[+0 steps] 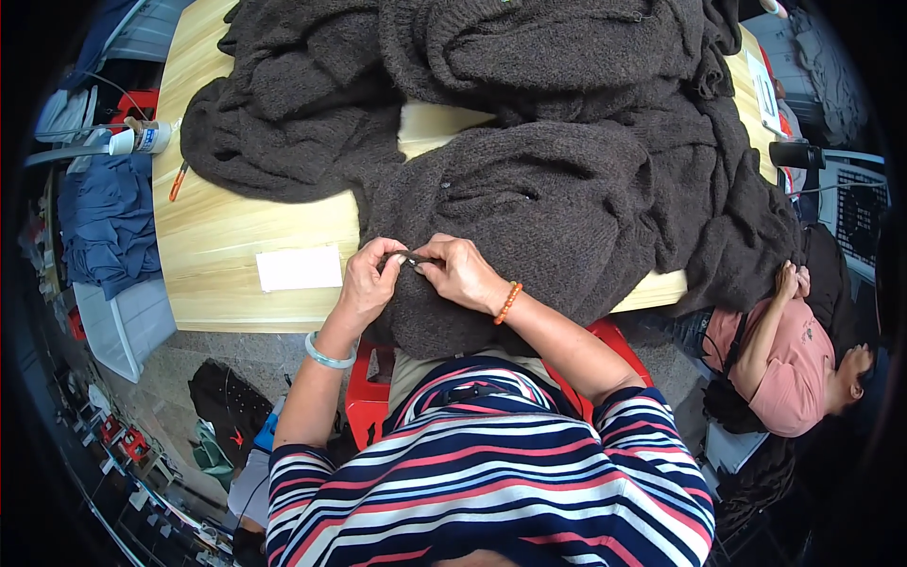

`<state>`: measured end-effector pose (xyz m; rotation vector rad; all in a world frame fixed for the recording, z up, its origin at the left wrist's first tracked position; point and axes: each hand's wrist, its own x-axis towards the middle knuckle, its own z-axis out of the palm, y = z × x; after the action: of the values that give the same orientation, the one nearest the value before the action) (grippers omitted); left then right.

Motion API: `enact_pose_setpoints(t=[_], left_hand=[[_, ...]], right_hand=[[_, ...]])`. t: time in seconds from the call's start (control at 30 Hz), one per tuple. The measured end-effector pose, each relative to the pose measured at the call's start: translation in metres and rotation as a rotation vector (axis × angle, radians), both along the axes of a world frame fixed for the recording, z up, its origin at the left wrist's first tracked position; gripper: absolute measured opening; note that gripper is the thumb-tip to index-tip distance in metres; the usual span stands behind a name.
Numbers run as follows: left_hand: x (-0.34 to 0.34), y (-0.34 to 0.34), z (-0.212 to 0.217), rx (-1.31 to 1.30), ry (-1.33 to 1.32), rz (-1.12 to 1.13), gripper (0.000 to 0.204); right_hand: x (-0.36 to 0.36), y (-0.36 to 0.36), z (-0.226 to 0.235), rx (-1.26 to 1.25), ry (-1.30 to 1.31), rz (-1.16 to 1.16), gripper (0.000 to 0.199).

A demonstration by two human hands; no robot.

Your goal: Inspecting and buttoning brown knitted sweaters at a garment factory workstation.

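A dark brown knitted garment (pixel 529 217) spreads over the table and hangs down over my lap. At its near left side, my left hand (pixel 367 274) pinches a narrow edge of the knit between thumb and fingers. Close beside it, my right hand (pixel 460 272) is closed on the same edge, thumb and forefinger pressed together. A small pale spot shows between the fingertips; whether it is a tool or a nail I cannot make out. More of the dark knit (pixel 302 104) lies heaped toward the far side.
On the wooden table (pixel 217 236) lie a white paper (pixel 299 268) and an orange-handled tool (pixel 178 181). A white plastic bin (pixel 118 321) and blue cloth (pixel 109 222) flank its left edge. To the right, a person in pink (pixel 789 369) handles dark knit. A red stool (pixel 367 392) is under me.
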<state>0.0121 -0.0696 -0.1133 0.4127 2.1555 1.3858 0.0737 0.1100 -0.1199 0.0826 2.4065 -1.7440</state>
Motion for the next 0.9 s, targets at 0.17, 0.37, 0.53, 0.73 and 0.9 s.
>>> enact_pose_setpoints(t=[0.17, 0.37, 0.53, 0.73, 0.9], left_hand=[[0.001, -0.003, -0.001, 0.08, -0.2, 0.054, 0.009], [0.003, -0.006, 0.0, 0.124, -0.311, 0.086, 0.011], [0.005, -0.01, 0.0, 0.101, -0.323, 0.084, 0.013], [0.008, -0.01, -0.004, 0.119, -0.318, 0.097, 0.012], [0.011, -0.01, -0.01, 0.115, -0.31, 0.129, 0.012]], right_hand=[[-0.002, 0.006, -0.006, -0.323, -0.345, -0.031, 0.022], [-0.003, 0.006, -0.003, -0.505, -0.481, -0.103, 0.021], [-0.001, 0.005, -0.008, -0.484, -0.41, -0.084, 0.021], [-0.001, 0.005, -0.002, -0.306, -0.324, -0.049, 0.02], [0.001, 0.001, 0.01, 0.042, 0.035, 0.05, 0.017]])
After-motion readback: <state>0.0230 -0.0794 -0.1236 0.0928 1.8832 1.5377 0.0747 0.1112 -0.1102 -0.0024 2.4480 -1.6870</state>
